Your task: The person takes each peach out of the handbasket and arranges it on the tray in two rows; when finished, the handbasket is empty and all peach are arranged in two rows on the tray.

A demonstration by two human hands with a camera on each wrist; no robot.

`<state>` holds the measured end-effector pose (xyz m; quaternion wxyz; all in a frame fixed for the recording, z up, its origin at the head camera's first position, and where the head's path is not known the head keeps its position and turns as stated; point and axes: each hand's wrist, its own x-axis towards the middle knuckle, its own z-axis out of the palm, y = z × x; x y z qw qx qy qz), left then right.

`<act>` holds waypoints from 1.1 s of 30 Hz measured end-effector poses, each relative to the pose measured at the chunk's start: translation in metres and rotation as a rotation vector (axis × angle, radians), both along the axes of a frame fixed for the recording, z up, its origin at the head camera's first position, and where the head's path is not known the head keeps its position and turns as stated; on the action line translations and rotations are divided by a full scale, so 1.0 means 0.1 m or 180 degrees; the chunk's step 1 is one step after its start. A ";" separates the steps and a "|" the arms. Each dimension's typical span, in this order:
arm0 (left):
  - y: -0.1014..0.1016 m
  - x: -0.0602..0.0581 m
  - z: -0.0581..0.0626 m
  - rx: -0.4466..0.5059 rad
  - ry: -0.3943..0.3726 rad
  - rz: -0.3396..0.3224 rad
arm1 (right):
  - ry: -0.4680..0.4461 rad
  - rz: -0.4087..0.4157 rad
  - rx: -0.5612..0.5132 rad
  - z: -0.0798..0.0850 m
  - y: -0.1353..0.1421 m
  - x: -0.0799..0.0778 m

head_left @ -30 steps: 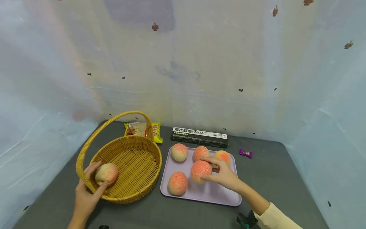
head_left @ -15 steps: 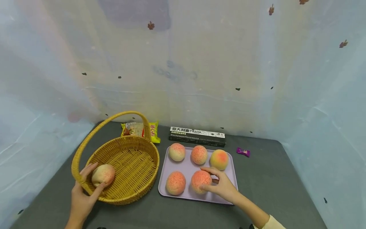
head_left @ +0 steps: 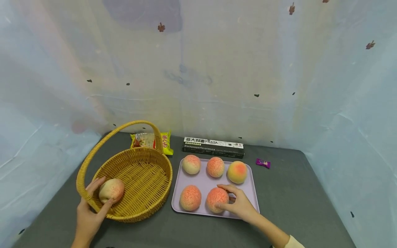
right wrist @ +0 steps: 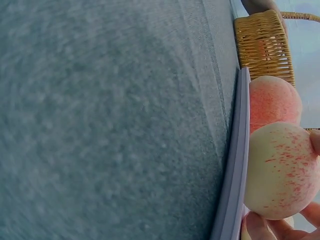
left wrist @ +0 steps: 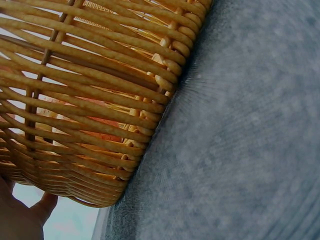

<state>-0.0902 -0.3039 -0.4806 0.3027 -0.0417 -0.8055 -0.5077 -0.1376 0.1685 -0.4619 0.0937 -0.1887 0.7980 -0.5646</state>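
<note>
My left hand (head_left: 88, 212) reaches over the near-left rim of a yellow wicker basket (head_left: 149, 179), its fingers and thumb around a pale pink peach (head_left: 112, 190) inside. In the left wrist view, the basket's woven side (left wrist: 85, 100) hides most of that peach; the thumb lies at the rim. On a lilac tray (head_left: 198, 179), my right hand (head_left: 242, 205) grips a speckled red peach (head_left: 217, 200) at the front middle. The right wrist view shows this peach's pale underside (right wrist: 277, 170) down at the tray rim (right wrist: 235, 155). Several more peaches (head_left: 190, 198) sit around it in two rows.
Behind the tray lies a black pasta box (head_left: 213, 147). A yellow food packet (head_left: 167, 143) is behind the basket, partly covered by its tall handle (head_left: 105, 144). Right of the tray is a small purple wrapped candy (head_left: 263, 163). Pale sheeting (head_left: 217, 69) rises around the grey table (head_left: 297, 199).
My right hand has lowered its peach toward the front middle of the tray, uncovering the peaches behind. The left hand stays on its peach in the basket. The head view has shifted slightly.
</note>
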 end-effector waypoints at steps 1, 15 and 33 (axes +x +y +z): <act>0.01 0.00 0.00 0.0002 -0.0008 0.0023 | 0.0007 0.0002 0.0007 0.00 0.00 0.00; 0.07 0.03 0.12 0.0017 -0.0003 -0.0007 | 0.0413 0.0028 0.0466 -0.05 -0.03 -0.02; 0.00 0.00 0.02 -0.0062 -0.0012 0.0017 | 0.0672 -0.0235 0.0927 0.00 -0.04 0.03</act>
